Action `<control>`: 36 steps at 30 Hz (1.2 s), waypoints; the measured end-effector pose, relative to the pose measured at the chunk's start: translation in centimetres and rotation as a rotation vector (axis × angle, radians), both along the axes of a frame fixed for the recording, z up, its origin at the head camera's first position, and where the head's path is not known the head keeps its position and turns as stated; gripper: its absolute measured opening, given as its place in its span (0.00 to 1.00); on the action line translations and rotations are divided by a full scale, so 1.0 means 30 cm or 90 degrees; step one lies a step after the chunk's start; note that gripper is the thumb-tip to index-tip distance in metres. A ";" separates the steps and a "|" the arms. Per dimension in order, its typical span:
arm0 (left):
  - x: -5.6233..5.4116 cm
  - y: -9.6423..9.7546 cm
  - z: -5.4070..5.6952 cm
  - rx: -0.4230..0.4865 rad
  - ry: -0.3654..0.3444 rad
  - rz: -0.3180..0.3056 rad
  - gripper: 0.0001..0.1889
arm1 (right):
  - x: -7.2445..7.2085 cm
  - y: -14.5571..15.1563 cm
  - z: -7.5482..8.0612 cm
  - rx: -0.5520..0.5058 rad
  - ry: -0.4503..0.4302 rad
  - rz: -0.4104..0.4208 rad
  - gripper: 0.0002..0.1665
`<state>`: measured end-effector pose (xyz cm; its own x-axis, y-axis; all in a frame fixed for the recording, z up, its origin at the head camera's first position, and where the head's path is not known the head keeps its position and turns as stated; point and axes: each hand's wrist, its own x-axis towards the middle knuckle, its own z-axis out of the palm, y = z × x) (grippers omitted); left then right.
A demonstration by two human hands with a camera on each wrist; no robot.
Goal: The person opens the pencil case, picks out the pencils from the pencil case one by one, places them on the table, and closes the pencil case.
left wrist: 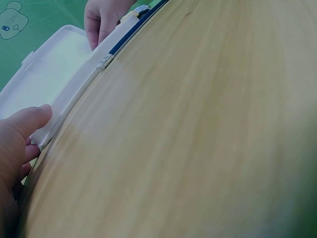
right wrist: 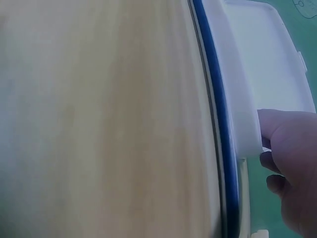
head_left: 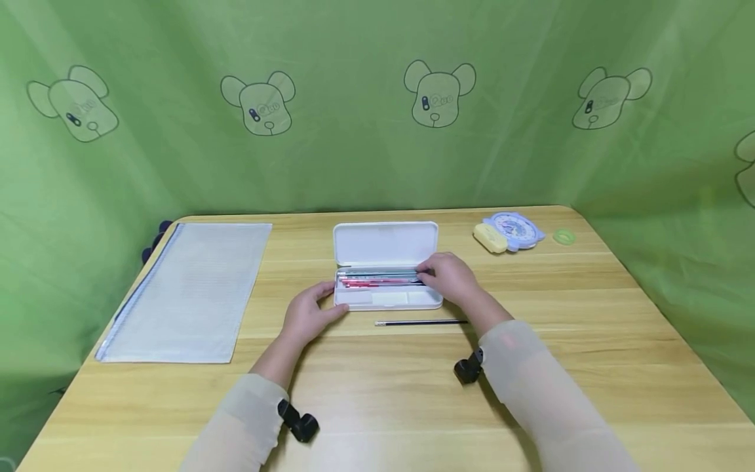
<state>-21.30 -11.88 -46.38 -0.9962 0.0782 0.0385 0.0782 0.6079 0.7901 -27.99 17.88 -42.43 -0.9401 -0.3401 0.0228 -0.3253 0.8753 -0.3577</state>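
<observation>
A white pencil case (head_left: 386, 242) lies with its lid raised near the table's middle. Several pencils (head_left: 377, 280), some pinkish-red, some dark or teal, lie lengthwise in its rear part. My left hand (head_left: 305, 316) grips the case's left end, its thumb (left wrist: 37, 119) over the front corner and the fingers at the side. At the right end, my right hand (head_left: 451, 275) reaches into the case, thumb and forefinger pinching at the pencils' ends; the exact contact is partly hidden. A dark blue pencil (head_left: 419, 322) with a white eraser end lies in front of the case.
On the left lies a pale mesh zip pouch (head_left: 189, 295). Toward the back right are a yellow eraser-like block (head_left: 490, 238), a blue round clock-like item (head_left: 514, 229) and a small green ring (head_left: 563, 236). A green curtain (head_left: 354, 164) hangs behind the table.
</observation>
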 end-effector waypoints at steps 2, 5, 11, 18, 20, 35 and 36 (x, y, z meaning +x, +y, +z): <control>-0.001 0.001 -0.001 -0.001 0.001 0.000 0.32 | 0.000 -0.003 0.002 0.010 0.010 0.006 0.14; 0.000 0.002 -0.001 -0.002 0.000 0.001 0.32 | -0.003 -0.009 0.006 0.014 0.015 0.009 0.13; 0.001 0.002 -0.001 -0.003 0.006 0.000 0.32 | -0.007 -0.021 0.015 0.016 0.009 0.011 0.11; 0.003 0.003 0.001 -0.002 0.003 0.000 0.32 | -0.009 -0.021 0.011 0.026 0.001 0.011 0.12; 0.003 0.003 0.001 -0.004 0.004 0.000 0.32 | -0.007 -0.018 0.007 0.022 0.002 0.007 0.12; 0.005 0.004 0.006 -0.004 0.000 0.002 0.32 | 0.077 0.069 0.068 -0.117 0.018 0.002 0.10; 0.004 0.004 0.006 -0.003 -0.001 0.003 0.32 | 0.088 0.079 0.072 -0.125 0.020 0.004 0.09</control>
